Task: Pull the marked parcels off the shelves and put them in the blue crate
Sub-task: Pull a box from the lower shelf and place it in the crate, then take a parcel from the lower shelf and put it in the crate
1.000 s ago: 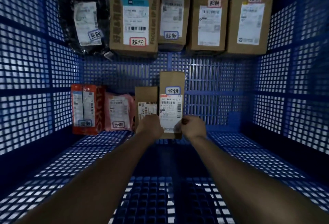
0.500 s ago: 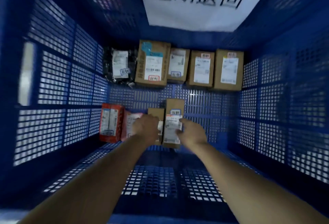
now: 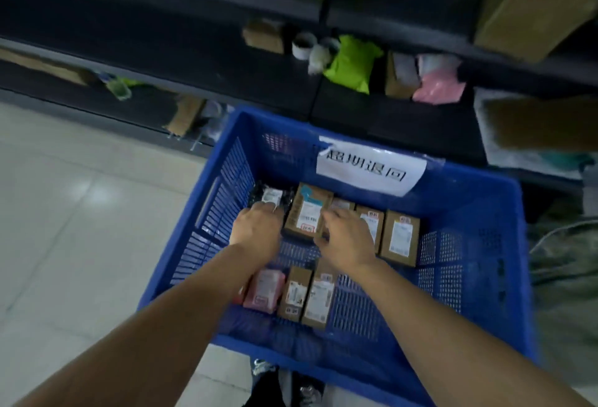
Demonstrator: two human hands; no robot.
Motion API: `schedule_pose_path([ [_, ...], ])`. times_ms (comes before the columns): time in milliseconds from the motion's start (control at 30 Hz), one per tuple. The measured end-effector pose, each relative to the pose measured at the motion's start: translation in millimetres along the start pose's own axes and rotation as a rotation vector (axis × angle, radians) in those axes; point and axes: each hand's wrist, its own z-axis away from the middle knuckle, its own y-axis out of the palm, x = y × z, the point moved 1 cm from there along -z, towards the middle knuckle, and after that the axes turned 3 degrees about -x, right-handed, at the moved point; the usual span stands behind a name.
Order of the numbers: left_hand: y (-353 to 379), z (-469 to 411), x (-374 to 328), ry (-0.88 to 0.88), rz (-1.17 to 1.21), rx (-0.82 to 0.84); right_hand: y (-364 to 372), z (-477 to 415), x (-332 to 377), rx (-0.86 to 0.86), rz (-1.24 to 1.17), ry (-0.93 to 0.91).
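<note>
Both hands are inside the blue perforated plastic crate (image 3: 485,199), at the far row of parcels. The left hand (image 3: 259,232) has fairly straight fingers resting on the crinkly black plastic mailer bag (image 3: 271,196), no clamp. The right hand (image 3: 346,238) has fingers bent down at the right edge of the tall brown cardboard box with the teal sticker (image 3: 307,212); too blurred to tell whether it's pinching anything. In the near row, under the wrists, are a glossy pink poly bag (image 3: 263,288) and a slim cardboard carton (image 3: 296,293). A white paper sign (image 3: 372,164) is on the far wall.
</note>
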Motion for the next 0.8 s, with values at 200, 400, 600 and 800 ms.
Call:
schedule_pose_path([
  [200, -105, 46, 31, -0.114, -0.024, -0.193, -98, 9, 66, -0.093, 0.096, -0.178],
  [400, -186, 106, 71, -0.271, -0.048, -0.335, -188, 18, 144, -0.196, 0.159, -0.334],
  [600, -244, 173, 120, -0.398, -0.055, -0.491, -241, 30, 227, -0.277, 0.189, -0.502],
  [800, -291, 237, 182, -0.522, -0.102, -0.575, -269, 41, 318, -0.321, 0.194, -0.618],
])
